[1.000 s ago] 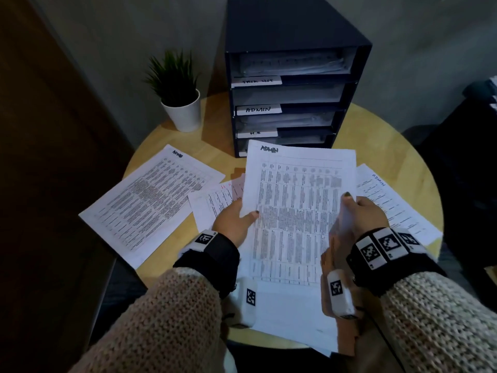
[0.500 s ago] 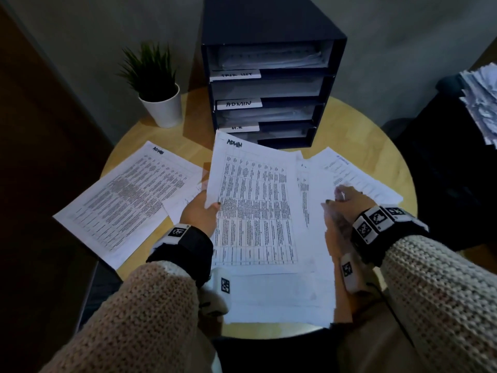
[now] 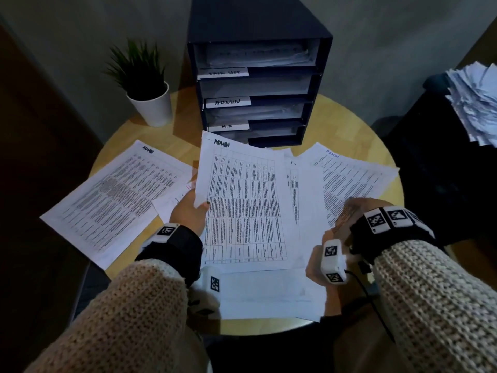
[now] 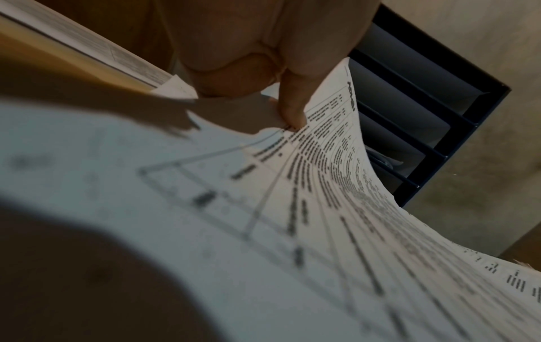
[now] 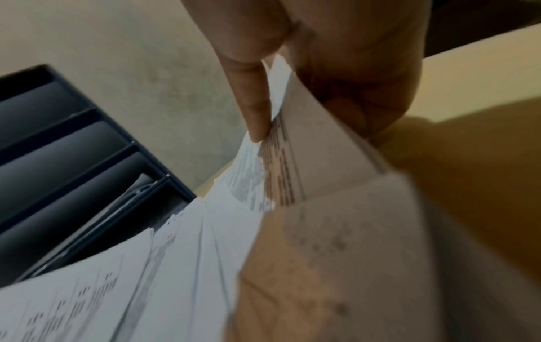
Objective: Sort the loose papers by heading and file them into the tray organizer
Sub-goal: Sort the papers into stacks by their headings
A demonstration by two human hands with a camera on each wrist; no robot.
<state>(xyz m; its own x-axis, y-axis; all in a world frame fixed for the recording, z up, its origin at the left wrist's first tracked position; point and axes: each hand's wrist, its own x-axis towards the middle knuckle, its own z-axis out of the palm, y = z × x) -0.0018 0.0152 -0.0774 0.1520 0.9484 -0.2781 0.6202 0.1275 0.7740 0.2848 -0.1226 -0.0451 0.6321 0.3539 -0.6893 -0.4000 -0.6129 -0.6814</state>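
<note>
A dark tray organizer point(image 3: 317, 84) stands at the back of the round wooden table point(image 3: 347, 125), its shelves tagged with white labels, one reading ADMIN point(image 3: 228, 102). My left hand point(image 3: 196, 208) pinches the left edge of a printed sheet headed ADMIN point(image 3: 242, 205); the thumb point(image 4: 292, 111) lies on top of it. My right hand point(image 3: 347, 211) pinches the right edge of the sheets beside it point(image 3: 306, 200), thumb point(image 5: 257, 125) on top and fingers underneath. Both bundles hang over the table's near half.
Another ADMIN sheet point(image 3: 115, 195) lies flat at the table's left, and one more point(image 3: 357, 173) at the right. A potted plant point(image 3: 145, 84) stands left of the organizer. A loose heap of papers point(image 3: 476, 100) sits off the table at the far right.
The bundle held between both hands has parted: the left hand drew the ADMIN sheet leftward, the right hand moved right with the other sheets. The head view also shifted.
</note>
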